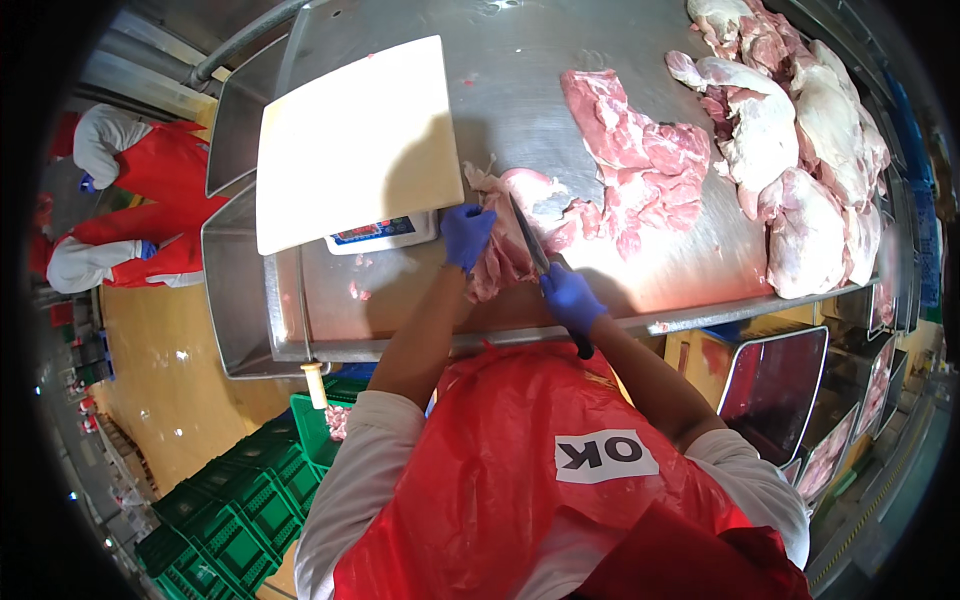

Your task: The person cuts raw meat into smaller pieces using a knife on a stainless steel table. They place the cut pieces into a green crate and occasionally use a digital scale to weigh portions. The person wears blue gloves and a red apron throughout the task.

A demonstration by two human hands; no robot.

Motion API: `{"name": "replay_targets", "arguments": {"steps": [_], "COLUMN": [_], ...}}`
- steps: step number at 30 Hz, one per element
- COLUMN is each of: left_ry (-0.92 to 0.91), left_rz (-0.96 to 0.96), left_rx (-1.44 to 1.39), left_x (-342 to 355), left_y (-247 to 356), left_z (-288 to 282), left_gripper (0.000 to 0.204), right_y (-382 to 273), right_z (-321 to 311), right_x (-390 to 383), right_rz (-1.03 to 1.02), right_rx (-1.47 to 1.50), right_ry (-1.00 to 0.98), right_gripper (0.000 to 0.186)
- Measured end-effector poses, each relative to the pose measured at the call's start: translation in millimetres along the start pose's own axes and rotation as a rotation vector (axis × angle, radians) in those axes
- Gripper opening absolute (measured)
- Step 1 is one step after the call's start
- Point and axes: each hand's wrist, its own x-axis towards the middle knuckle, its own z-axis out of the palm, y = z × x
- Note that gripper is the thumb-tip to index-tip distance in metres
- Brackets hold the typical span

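A piece of raw meat (497, 258) lies on the steel table in front of me. My left hand (467, 236), in a blue glove, is closed on the meat's left edge. In my right hand (572, 299), also gloved in blue, is a knife (528, 232); its dark handle end sticks out below the fist. The blade points away from me and slightly left, over the meat. A larger flat slab of meat (640, 160) is spread out farther right. Left of my left hand, a white cutting board (355, 140) partly covers a scale (385, 232).
Large pieces of meat (810, 230) are heaped at the table's right end. The metal table (520, 60) has its near edge at my waist. Green crates (250, 490) stand lower left; metal trays (775, 390) sit lower right. Two people (140, 245) in red aprons are at far left.
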Motion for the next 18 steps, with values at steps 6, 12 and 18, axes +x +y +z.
{"name": "replay_targets", "arguments": {"steps": [6, 12, 18], "left_ry": [0.014, 0.069, 0.116], "left_rz": [0.118, 0.143, 0.075], "left_rx": [-0.034, 0.033, 0.017], "left_x": [-8, -10, -8], "left_y": [-15, -13, -19], "left_z": [-1, 2, 0], "left_gripper": [0.025, 0.03, 0.024], "right_y": [-9, -38, -1], "right_z": [21, 32, 12], "right_x": [35, 70, 17], "right_rz": [-0.023, 0.062, 0.003], "right_rx": [-0.149, -0.223, -0.189], "right_ry": [-0.077, -0.071, -0.29], "right_gripper": [0.024, 0.028, 0.033]}}
